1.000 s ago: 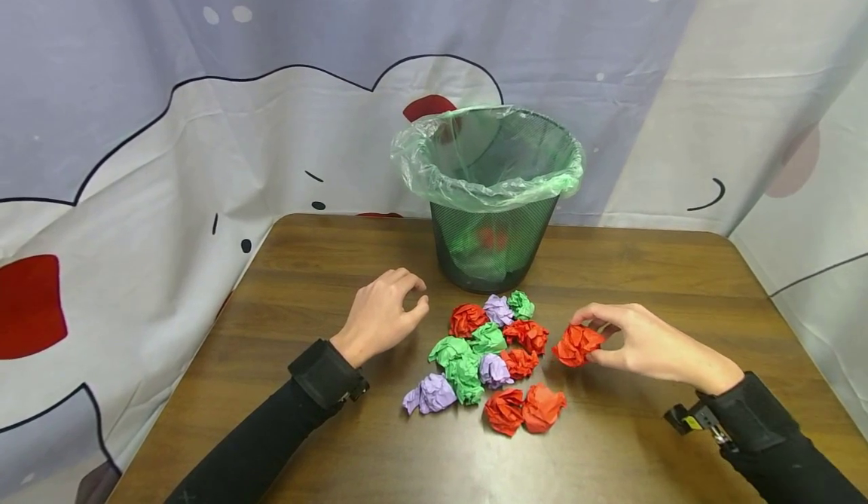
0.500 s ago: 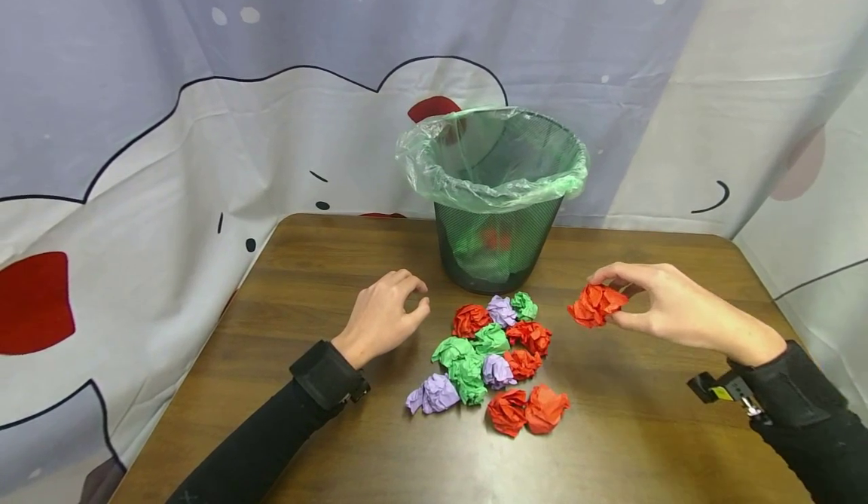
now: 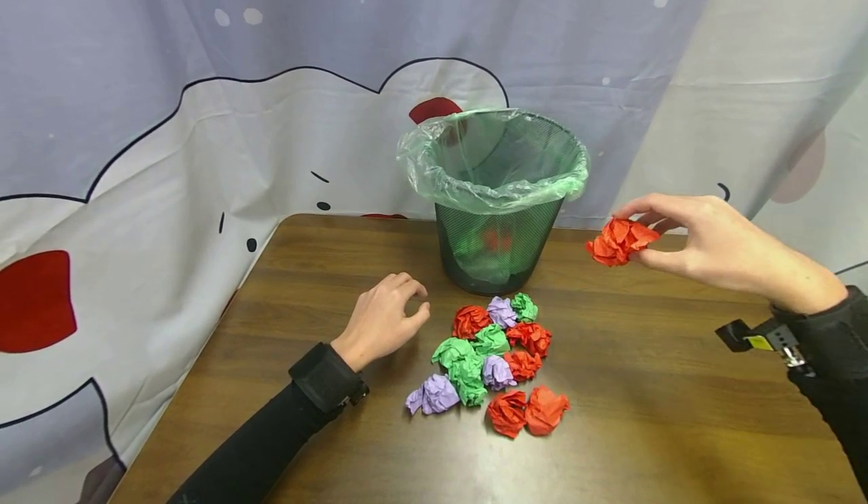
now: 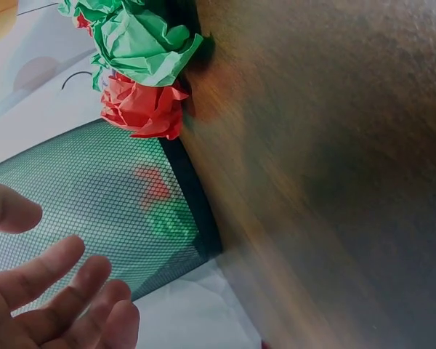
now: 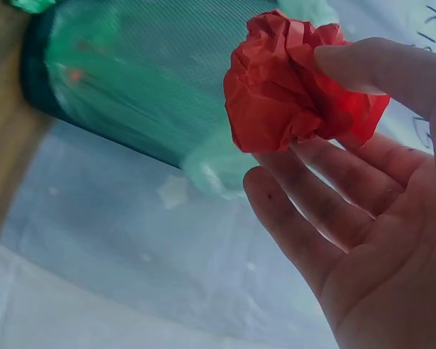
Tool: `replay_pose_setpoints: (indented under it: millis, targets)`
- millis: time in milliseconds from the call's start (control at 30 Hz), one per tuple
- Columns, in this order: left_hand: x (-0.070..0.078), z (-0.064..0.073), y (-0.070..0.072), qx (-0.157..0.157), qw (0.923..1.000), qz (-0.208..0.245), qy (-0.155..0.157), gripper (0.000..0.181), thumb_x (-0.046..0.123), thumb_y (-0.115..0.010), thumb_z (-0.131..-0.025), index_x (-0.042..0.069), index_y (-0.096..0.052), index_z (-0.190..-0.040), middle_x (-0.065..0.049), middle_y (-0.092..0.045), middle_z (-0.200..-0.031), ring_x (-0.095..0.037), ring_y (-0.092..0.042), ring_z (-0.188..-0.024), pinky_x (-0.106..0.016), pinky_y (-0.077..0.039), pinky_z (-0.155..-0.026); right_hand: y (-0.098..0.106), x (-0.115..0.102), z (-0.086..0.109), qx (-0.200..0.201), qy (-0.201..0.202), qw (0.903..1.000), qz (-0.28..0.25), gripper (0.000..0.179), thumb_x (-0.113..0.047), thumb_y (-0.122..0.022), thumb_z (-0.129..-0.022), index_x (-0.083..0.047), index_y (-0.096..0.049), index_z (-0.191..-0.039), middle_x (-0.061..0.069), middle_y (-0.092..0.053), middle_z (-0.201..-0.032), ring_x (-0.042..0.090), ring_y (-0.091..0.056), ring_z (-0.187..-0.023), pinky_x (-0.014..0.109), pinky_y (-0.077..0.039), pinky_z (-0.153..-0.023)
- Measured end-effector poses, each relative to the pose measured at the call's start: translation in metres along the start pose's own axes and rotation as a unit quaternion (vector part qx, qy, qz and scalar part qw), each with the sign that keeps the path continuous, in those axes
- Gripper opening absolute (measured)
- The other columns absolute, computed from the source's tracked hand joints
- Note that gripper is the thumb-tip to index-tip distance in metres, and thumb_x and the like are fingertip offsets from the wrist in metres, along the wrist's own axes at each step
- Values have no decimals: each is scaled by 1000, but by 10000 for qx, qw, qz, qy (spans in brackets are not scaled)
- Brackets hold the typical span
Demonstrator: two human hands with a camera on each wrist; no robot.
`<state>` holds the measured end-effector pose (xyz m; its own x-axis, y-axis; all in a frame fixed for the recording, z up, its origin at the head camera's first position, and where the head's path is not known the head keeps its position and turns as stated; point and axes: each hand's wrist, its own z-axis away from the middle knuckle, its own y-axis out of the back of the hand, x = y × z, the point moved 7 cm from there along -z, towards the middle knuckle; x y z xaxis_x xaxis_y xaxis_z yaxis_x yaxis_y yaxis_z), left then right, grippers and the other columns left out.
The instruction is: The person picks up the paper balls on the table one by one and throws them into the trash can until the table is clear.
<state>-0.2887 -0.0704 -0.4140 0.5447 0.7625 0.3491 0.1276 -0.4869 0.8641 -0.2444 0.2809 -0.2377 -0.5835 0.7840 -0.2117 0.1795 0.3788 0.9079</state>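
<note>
Here: red paper ball (image 3: 622, 242), pinched aloft by right hand (image 3: 715, 244), presumably at carrying stage; left hand (image 3: 381, 319), relaxed, empty; lined bin (image 3: 498, 264), likely needing release overhead.

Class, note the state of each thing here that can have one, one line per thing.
Held red ball: crumpled, off the table
Right grip: pinching that ball, thumb and fingers
Left grip: fingers loosely bent, holding nothing
Other red balls: crumpled, on the table
Green balls: crumpled, on the table
Purple balls: crumpled, on the table
Bin: upright, something red inside
Liner: open, folded over the rim
Backdrop cloth: hanging, creased
</note>
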Motion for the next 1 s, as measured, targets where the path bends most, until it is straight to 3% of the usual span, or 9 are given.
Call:
replay_pose_setpoints:
  millis: [367, 800, 900, 1000]
  targets:
    - [1, 3, -6, -127, 9999, -50, 13, 18, 31, -65, -92, 17, -73, -100, 3, -68, -101, -19, -64, -95, -40, -55, -71, 52, 1, -30, 388, -151, 9984, 391, 51, -10, -84, -76, -21, -68, -123, 2, -75, -102, -27, -50, -86, 4, -38, -79]
    - [3, 6, -12, -286, 9996, -68, -40, 18, 31, -64, -92, 18, -73, -100, 5, -67, -100, -17, -63, -95, -40, -54, -71, 65, 11, -80, -68, -521, 9978, 402, 45, -18, -79, -85, -18, -64, -128, 10, -74, -109, -21, -54, -83, 5, -42, -70]
    - [1, 8, -12, -307, 9995, -82, 1, 19, 31, -63, -92, 18, -73, -101, 4, -67, -101, -16, -63, -94, -39, -54, -70, 64, 13, -95, -255, -610, 9968, 439, 46, -22, -77, -87, -16, -62, -131, 15, -73, -113, 1, -70, -90, 7, -42, -68]
    - [0, 9, -12, -298, 9995, -92, -4, 18, 31, -63, -93, 18, -73, -101, 4, -67, -101, -16, -62, -93, -38, -53, -70, 61, 14, -109, -446, -704, 9953, 485, 47, -25, -75, -89, -15, -61, -132, 18, -71, -115, 28, -75, -95, 11, -44, -67]
